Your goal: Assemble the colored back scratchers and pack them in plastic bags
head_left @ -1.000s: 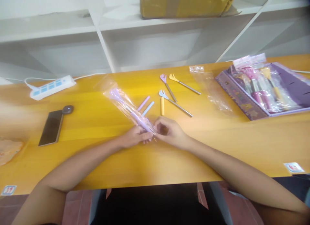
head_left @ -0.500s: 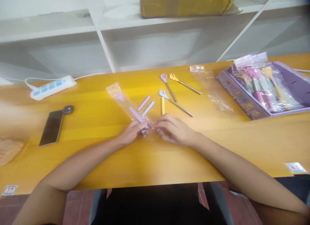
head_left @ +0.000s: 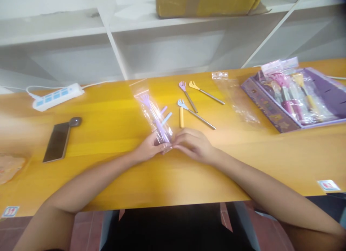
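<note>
A purple back scratcher (head_left: 160, 125) lies inside a clear plastic bag (head_left: 142, 88), its claw head pointing up and away. My left hand (head_left: 148, 147) is closed around the lower end of the bag and the scratcher's handle. The fingers of my right hand (head_left: 193, 144) are pinched at the bag's lower right corner. Behind the bag, a purple handle tube (head_left: 163, 109) and a light blue tube (head_left: 167, 119) are partly covered. A yellow tube (head_left: 181, 117) lies beyond my right hand, beside metal-stemmed claw heads in blue (head_left: 182, 104), purple (head_left: 182, 86) and yellow (head_left: 194, 85).
At right, a purple display box (head_left: 270, 108) holds several bagged scratchers. Flat clear bags (head_left: 235, 99) lie left of it. A power strip (head_left: 58, 97), a phone (head_left: 56, 143) and a small dark object (head_left: 75, 121) are at left. A taped carton (head_left: 208, 4) sits on the shelf.
The bagged scratcher has turned more upright and shifted right, now overlapping the loose purple and blue tubes. My right fingers have closed in on the bag's corner.
</note>
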### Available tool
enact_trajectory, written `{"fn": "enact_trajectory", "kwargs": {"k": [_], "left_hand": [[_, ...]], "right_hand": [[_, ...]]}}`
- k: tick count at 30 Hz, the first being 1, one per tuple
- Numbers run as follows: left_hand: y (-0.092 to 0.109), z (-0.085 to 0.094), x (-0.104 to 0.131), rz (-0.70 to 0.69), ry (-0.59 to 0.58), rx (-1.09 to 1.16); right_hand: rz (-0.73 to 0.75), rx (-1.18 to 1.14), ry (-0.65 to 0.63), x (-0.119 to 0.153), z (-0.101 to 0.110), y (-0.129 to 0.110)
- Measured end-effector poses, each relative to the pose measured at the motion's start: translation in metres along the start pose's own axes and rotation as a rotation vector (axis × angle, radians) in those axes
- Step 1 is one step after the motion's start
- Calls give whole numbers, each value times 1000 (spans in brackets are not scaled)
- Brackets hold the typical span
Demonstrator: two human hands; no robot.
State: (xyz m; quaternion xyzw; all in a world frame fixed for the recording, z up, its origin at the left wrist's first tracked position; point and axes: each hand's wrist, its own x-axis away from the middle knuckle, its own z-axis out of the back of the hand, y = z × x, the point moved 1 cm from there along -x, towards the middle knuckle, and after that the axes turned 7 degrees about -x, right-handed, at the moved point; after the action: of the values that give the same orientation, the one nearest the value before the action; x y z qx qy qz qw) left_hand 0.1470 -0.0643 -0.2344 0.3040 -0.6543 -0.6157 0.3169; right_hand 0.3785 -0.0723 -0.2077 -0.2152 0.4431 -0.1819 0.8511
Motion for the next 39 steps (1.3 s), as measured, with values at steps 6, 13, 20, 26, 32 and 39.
{"fn": "enact_trajectory", "kwargs": {"k": [6, 13, 20, 26, 32, 39], "left_hand": [[1, -1, 3, 20, -55, 47], [1, -4, 2, 33, -42, -141], [5, -6, 5, 37, -107, -147], [1, -5, 6, 4, -88, -140], [6, -5, 8, -67, -132, -320], [5, -4, 10, -113, -156, -533]], "right_hand": [[-177, -105, 30, 1, -5, -2], [-179, -68, 48, 4, -10, -1], [-298, -135, 139, 7, -9, 0], [-613, -266, 14, 7, -6, 5], [-660, -615, -237, 0, -5, -3], [-684, -638, -249, 3, -6, 1]]}}
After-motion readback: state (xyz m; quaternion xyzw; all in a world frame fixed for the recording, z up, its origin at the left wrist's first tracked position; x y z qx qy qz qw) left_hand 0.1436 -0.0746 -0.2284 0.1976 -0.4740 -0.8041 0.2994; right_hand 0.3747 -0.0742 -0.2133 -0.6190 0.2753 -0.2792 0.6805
